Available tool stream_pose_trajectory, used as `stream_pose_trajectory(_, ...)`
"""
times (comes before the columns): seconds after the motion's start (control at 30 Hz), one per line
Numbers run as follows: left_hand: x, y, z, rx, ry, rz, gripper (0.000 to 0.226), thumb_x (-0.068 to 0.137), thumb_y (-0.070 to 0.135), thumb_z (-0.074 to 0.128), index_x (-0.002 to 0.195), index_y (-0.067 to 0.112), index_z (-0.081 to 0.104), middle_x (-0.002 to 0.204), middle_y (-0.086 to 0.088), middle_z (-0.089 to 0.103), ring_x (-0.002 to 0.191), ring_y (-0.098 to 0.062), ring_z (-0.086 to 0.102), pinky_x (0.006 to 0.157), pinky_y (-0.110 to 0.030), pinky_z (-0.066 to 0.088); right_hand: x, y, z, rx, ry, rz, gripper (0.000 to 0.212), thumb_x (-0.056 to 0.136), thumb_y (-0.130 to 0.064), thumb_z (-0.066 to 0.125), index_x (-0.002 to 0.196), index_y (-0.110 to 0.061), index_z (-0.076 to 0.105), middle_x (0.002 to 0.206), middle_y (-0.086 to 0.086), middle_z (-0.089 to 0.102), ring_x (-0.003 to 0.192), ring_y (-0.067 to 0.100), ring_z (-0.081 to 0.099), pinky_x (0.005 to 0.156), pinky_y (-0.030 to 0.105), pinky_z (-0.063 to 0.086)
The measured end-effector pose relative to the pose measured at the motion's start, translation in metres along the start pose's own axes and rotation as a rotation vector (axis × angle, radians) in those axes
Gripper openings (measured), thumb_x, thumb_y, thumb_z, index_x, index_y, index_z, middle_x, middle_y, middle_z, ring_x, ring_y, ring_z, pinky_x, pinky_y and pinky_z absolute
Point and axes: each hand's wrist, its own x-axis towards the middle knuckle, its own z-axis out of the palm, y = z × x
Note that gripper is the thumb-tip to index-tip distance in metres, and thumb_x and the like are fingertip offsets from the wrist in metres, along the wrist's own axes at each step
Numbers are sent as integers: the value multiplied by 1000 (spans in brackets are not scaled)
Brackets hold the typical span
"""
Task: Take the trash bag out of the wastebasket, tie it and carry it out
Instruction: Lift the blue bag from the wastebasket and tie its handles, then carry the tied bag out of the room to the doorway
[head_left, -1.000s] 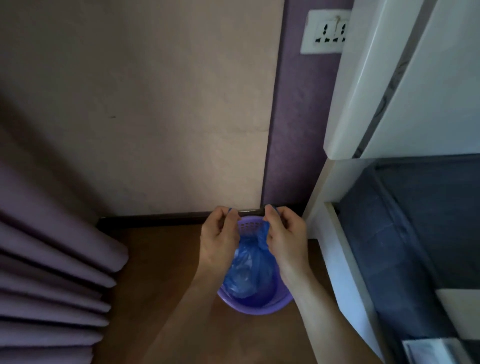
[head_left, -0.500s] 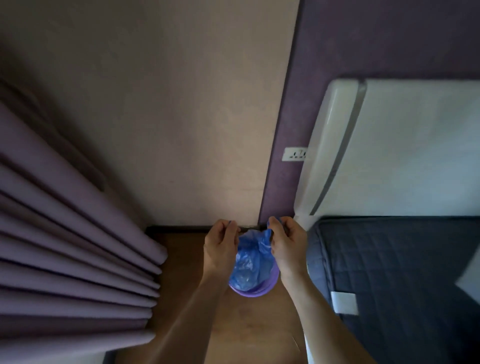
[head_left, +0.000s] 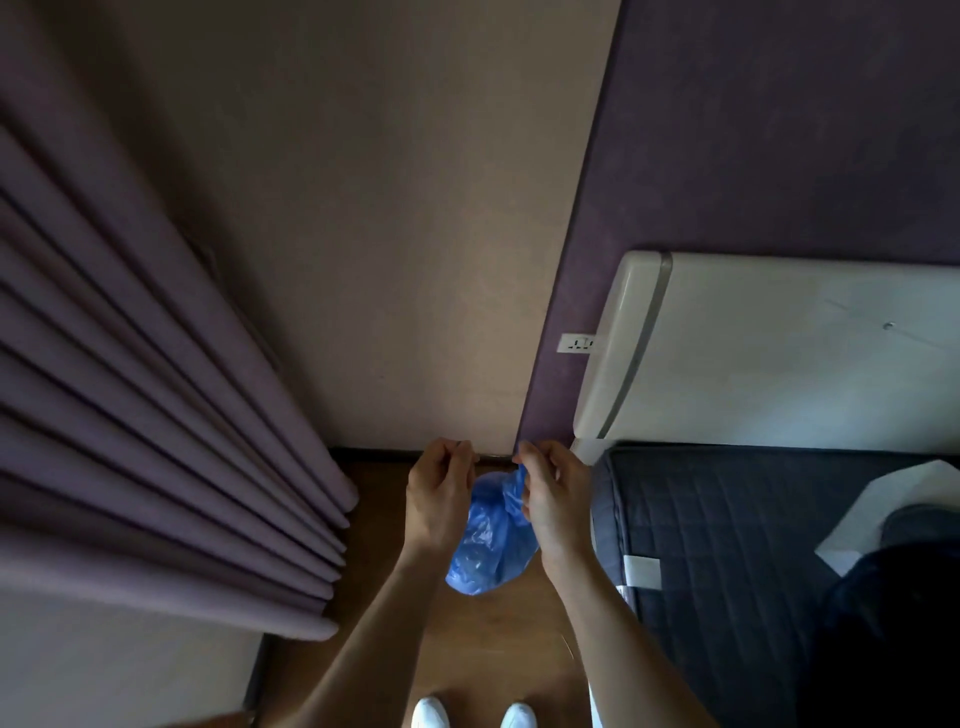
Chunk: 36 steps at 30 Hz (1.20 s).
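A blue plastic trash bag (head_left: 485, 540) hangs in the air between my hands, above the wooden floor. My left hand (head_left: 439, 493) pinches one thin end of the bag's top near the wall. My right hand (head_left: 553, 493) grips the other gathered end, where blue plastic bunches at its fingers. The bag's rounded bottom sags below both wrists. The wastebasket does not show; the bag and my hands cover the floor where it stood.
Purple curtains (head_left: 156, 415) hang at the left. A bed with a dark quilted cover (head_left: 727, 545) and a white headboard (head_left: 753, 353) fills the right. A wall socket (head_left: 575, 343) sits beside the headboard. White shoes (head_left: 470, 714) show at the bottom edge.
The bag has risen out of the purple wastebasket, which has dropped out of sight. The view has pulled up and back, so my shoes now show.
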Motion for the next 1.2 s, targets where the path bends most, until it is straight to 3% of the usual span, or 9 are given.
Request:
stream_pose_trajectory(0.17,-13,2,-36,-38,53,12,34,89,26,55,66,1,49,56,-4,48,56,-18,44,59,-39,41,-33,-6,23,-17,-54,-12,35,89,-23,62,56,-32,59,46,-16,52,48,3,48,60,32,38)
stream_pose_trajectory(0.43,-28,2,-91,-59,235,37,30,95,17,55,69,2,50,57,-1,48,56,-14,43,56,-37,40,-55,-13,71,-56,-217,-134,26,90,-20,61,64,-20,60,53,-10,57,54,8,53,58,30,44)
stream_pose_trajectory(0.57,-32,-1,-113,-37,359,53,31,96,18,54,65,14,52,57,1,49,55,-13,44,53,-36,39,-56,-8,95,-66,-360,-163,25,94,-18,62,70,-13,61,58,-6,60,57,10,55,58,29,47)
stream_pose_trajectory(0.73,-41,-2,-134,-43,611,33,33,91,16,56,60,22,48,56,2,46,55,-13,42,54,-39,38,-51,-7,132,-59,-611,-163,26,92,-21,62,69,-9,59,57,-7,57,58,9,52,59,29,46)
stream_pose_trajectory(1.0,-98,-12,-147,-33,1047,14,27,94,13,56,68,9,54,59,0,48,56,-10,43,55,-32,37,-85,-9,163,-69,-1053,-216,23,94,-15,65,72,-8,61,60,-10,62,57,2,55,59,15,43)
stream_pose_trajectory(1.07,-121,-19,-147,-36,1143,13,27,92,22,56,68,11,53,58,1,48,57,-12,43,55,-34,36,-107,-7,162,-63,-1168,-225,22,93,-16,64,73,-8,62,59,-12,61,57,1,55,59,17,43)
stream_pose_trajectory(1.2,-173,-30,-148,-47,1319,-3,30,89,32,55,72,7,54,59,-2,47,57,-14,42,57,-37,37,-158,1,155,-42,-1396,-200,22,91,-24,63,74,-9,62,62,6,62,59,6,55,61,28,47)
